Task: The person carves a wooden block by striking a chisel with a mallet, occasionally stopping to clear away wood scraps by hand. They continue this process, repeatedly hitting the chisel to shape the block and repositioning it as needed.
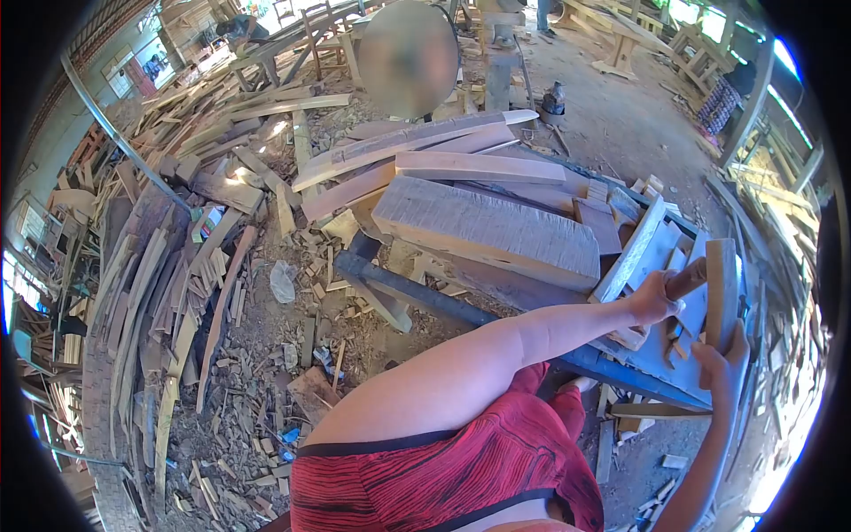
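- Head view, and I'm watching from a distance: 2 bare hands at the right-hand end of a dark-edged bench (pixel 434 296).
- Left hand (pixel 654 300) is closed around a brown cylindrical piece (pixel 686 279), its far end right by a wooden board (pixel 722 293) – touching or merely overlapping from here, I can't tell.
- Right hand (pixel 722 359) has that board by its near end, fingers wrapped about it, the rest reaching up my frame.
- Here's my worry: 1 end held, the other with no support I can make out. A hard push from the left could twist the board out of that grip.
- Should the brown piece slip off line, the left knuckles might scrape the board's edge.
- Pale plank (pixel 629 251) lies just beside the left hand; a stray elbow could knock it.
- Heavy timber block (pixel 487 232) sits past the left forearm – probably steady, unless the bench gets jolted.
- Offcuts (pixel 239 434) litter the ground, so a careless step could cost balance and grip.
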A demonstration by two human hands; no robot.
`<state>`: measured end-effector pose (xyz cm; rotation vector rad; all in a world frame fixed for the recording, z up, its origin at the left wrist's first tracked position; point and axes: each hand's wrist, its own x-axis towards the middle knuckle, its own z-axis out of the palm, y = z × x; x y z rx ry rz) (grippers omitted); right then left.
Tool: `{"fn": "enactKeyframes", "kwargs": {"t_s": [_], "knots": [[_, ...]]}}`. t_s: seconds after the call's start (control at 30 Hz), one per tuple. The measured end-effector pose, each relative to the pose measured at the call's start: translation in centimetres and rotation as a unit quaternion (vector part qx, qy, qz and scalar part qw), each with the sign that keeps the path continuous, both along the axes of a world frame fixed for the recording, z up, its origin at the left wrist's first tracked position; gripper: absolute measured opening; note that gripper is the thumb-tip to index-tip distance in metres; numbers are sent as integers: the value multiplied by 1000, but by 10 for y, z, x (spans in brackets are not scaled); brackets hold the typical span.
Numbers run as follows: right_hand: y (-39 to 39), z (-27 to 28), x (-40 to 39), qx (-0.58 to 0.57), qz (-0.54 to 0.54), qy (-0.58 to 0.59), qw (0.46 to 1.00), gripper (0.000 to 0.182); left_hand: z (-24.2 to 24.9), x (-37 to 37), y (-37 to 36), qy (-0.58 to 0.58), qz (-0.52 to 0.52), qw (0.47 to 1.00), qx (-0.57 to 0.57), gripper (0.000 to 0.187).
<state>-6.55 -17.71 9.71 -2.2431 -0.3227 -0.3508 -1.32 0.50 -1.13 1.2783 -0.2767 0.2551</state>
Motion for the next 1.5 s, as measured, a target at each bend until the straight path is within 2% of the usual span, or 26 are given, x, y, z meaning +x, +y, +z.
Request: {"fn": "enactKeyframes", "kwargs": {"t_s": [0.07, 0.1, 0.13, 0.17, 0.2, 0.23, 0.27, 0.3, 0.33, 0.37, 0.43, 0.53, 0.6, 0.63, 0.7, 0.77, 0.9, 0.97, 1.0, 1.2, 1.33, 1.4, 1.5], "knots": [[6, 13, -7, 56, 47, 89, 993, 51, -6, 2, 5, 6, 6, 1000, -6, 36], [13, 13, -13, 86, 0, 144, 986, 40, -10, 6, 8, 17, -9, 1000, 1, 37], [16, 6, -18, 116, -56, 198, 972, 29, -8, 5, 9, 12, 26, 999, 18, 37], [18, -25, -14, 194, -50, 180, 963, 25, -9, 5, 8, 11, 52, 998, 32, 38], [17, -56, -6, 228, -41, 164, 959, 25, -26, 20, 6, 24, 33, 999, 4, 37], [17, -87, -1, 231, -55, 168, 957, 29, -47, 34, 3, -55, 77, 995, -9, 31], [15, -114, 3, 260, -37, 197, 945, 30, -28, 15, 5, -5, 97, 994, -48, 17], [21, -133, 4, 219, -66, 221, 948, 33, -18, 13, 15, -42, 126, 989, 70, 8], [21, -160, 7, 220, -65, 209, 951, 37, -4, 5, 17, 23, 72, 997, -21, 12], [24, -178, 9, 150, -93, 194, 965, 45, -19, 16, 20, 51, 45, 994, -86, 16], [28, -214, 16, 102, -124, 165, 973, 55, -28, 29, 25, 25, 68, 991, -109, 20], [30, -216, 16, 154, -115, 182, 964, 62, -18, 20, 30, 56, 79, 986, -133, 21], [30, -214, 17, 150, -119, 189, 963, 61, -20, 23, 28, 63, 145, 971, -181, 24], [29, -212, 18, 145, -118, 191, 964, 61, -21, 24, 26, 65, 141, 971, -181, 24], [29, -210, 19, 139, -122, 202, 962, 61, -23, 21, 22, 93, 201, 941, -254, 24], [29, -208, 18, 134, -126, 214, 959, 61, -19, 21, 20, 104, 211, 941, -244, 27], [28, -200, 15, 122, -122, 218, 961, 62, -3, 22, 24, 88, 117, 973, -181, 23], [27, -204, 15, 118, -125, 215, 961, 63, 5, 21, 25, -9, 13, 999, -45, 20], [27, -198, 13, 117, -123, 223, 960, 63, 8, 19, 23, -19, -11, 999, -28, 19], [28, -190, 11, 118, -123, 221, 960, 63, 1, 14, 13, 11, -33, 998, -54, 21], [26, -196, 12, 112, -121, 222, 961, 64, 0, 13, 11, -15, -39, 998, -48, 21], [28, -205, 15, 109, -125, 202, 965, 65, -2, 14, 14, 9, -47, 999, 0, 21], [27, -203, 14, 101, -132, 190, 968, 64, -5, 17, 14, 6, -37, 999, 10, 19]]}}
